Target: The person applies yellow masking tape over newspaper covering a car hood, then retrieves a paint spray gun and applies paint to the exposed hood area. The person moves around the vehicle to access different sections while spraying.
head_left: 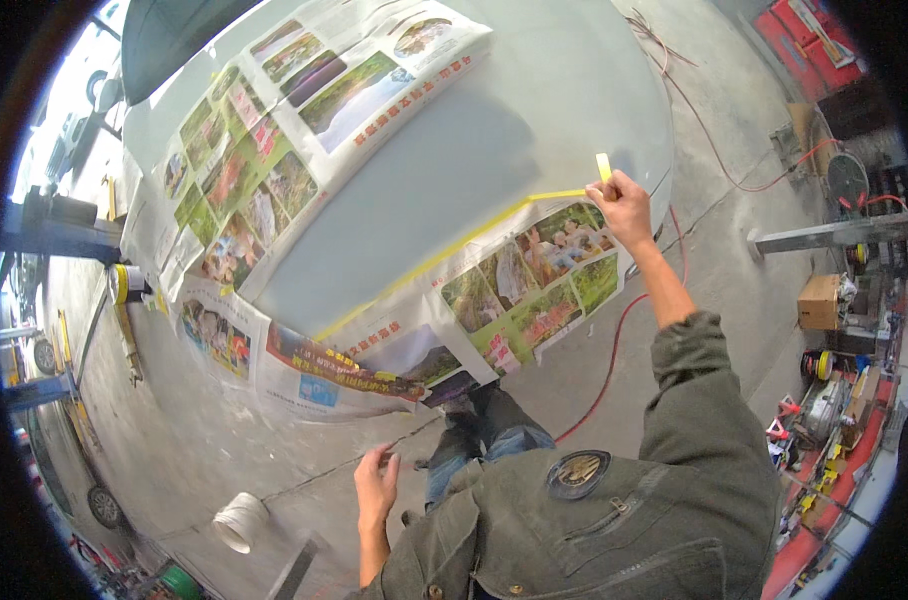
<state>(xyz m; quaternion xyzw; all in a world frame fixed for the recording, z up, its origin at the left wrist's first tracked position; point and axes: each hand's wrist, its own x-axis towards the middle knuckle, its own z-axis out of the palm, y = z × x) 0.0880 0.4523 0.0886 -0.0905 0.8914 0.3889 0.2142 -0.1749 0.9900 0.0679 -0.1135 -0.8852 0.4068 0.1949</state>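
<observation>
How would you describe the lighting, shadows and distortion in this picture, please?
In the head view, glare whitens the upper-left edge; a soft-edged darker patch, probably shadow, covers much of the bare grey panel between newspaper sheets; a smaller one lies by the right hand and yellow masking tape. Also in the head view, fisheye distortion bends straight edges near the black rim.

Two hands [625,207] [377,484], one panel [414,190], one white container [241,522]
</observation>
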